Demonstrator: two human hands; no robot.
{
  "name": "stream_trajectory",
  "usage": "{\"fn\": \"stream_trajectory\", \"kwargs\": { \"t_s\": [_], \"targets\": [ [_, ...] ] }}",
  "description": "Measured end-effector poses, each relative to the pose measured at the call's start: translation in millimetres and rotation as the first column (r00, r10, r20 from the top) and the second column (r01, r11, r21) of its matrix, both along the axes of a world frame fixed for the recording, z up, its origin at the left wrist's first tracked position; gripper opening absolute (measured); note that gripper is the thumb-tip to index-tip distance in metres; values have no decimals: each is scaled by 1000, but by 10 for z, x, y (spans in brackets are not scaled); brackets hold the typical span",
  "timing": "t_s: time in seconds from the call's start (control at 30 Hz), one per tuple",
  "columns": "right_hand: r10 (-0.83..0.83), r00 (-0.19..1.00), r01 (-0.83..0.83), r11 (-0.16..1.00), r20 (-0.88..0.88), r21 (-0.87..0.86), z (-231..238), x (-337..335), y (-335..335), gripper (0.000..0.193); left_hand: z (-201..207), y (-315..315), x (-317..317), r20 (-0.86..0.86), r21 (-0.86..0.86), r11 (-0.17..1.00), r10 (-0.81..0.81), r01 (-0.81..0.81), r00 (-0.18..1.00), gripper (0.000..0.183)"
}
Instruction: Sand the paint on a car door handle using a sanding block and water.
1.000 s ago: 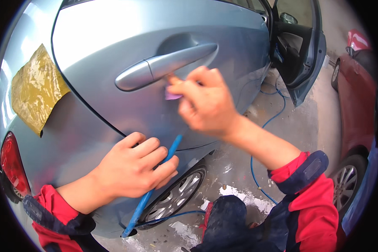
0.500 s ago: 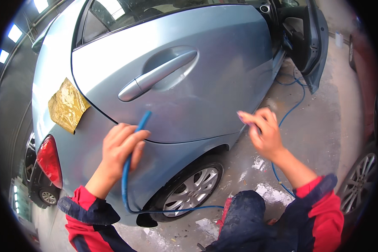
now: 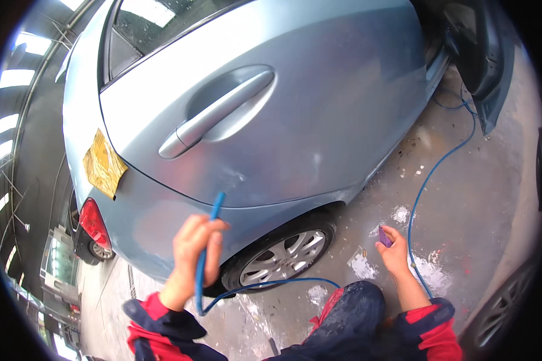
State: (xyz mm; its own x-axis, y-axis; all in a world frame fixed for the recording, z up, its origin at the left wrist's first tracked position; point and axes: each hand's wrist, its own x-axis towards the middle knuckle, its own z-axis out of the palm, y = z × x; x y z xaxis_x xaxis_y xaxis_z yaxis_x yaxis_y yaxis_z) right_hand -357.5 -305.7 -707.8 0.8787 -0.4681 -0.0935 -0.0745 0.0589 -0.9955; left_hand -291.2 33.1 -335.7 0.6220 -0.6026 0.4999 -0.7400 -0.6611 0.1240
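Observation:
My left hand [image 3: 193, 256] is closed around a blue air hose [image 3: 217, 206], whose free end points up toward the lower edge of a blue-grey car's rear door [image 3: 325, 138]. From that hand the hose loops down and runs right, past the rear wheel [image 3: 283, 257]. Over the floor at the right, my right hand [image 3: 395, 256] pinches a small purple block [image 3: 384, 237] between thumb and fingers. Neither hand touches the car. Whitish smudges mark the door below its silver handle [image 3: 217, 117].
A crinkled gold sheet [image 3: 104, 167] clings to the rear fender above the red tail light [image 3: 94, 222]. The front door [image 3: 485, 66] stands open at upper right. More blue hose [image 3: 424, 186] lies across the floor. Another car's wheel [image 3: 503, 307] is at lower right.
My right hand has dropped away from the door's edge, down to the floor side. My left hand, with the hose, sits lower and slightly further right in view. The view itself has shifted.

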Motion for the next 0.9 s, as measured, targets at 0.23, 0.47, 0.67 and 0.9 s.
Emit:
{"fn": "stream_trajectory", "kwargs": {
  "t_s": [0.23, 0.47, 0.67, 0.9],
  "targets": [
    [-56, 909, 110, 988, -413, 108, 1038, -488, 196, 17, 167, -257, -57, -348, -123, 986, 60, -109, 935, 14],
    [157, 905, 2, 928, -395, 373, 3035, -237, 551, 15, 1576, -320, -100, -389, -51, 997, 33, -58, 921, 19],
    [228, 941, -36, 802, -249, 596, 3990, 796, 1048, 17, 1934, 32, 89, -433, -180, 951, 155, -254, 888, 18],
    [-35, 982, 144, 773, -184, 618, 4200, 1830, 1462, 16, 1910, 346, 554, -506, -333, 929, -33, -160, 862, 19]
  ]
}}
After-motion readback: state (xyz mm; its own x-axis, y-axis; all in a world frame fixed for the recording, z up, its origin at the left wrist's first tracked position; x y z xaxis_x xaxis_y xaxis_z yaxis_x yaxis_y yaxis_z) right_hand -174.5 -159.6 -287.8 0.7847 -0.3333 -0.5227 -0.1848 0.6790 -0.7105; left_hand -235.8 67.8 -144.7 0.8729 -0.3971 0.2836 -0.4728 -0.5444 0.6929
